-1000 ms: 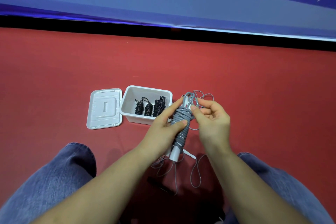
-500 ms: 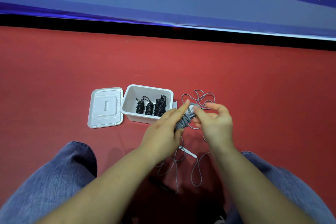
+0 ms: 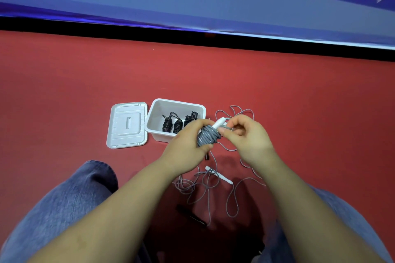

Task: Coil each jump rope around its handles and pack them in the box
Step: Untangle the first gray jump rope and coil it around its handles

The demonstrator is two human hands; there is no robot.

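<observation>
**Operator A:** Status of the grey rope?

**Operator B:** I see the grey jump rope bundle point(image 3: 207, 136) coiled tight, white handle tip point(image 3: 220, 123) protruding at its far end. Loose grey rope point(image 3: 205, 186) lies tangled on the floor nearer me.

**Operator A:** Box?

**Operator B:** White box point(image 3: 159, 111), open, holds three black coiled ropes point(image 3: 177, 125) upright. Lid point(image 3: 127, 125) lies flat, left, touching.

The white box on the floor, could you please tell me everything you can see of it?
The white box is a small rectangular tub, plastic by its look, with rounded corners and a rolled rim. It stands upright and open on the red floor. Three coiled black jump ropes stand inside in a row. Its lid lies flat beside it. The left hand overlaps its near right corner in view; contact cannot be told.
</observation>
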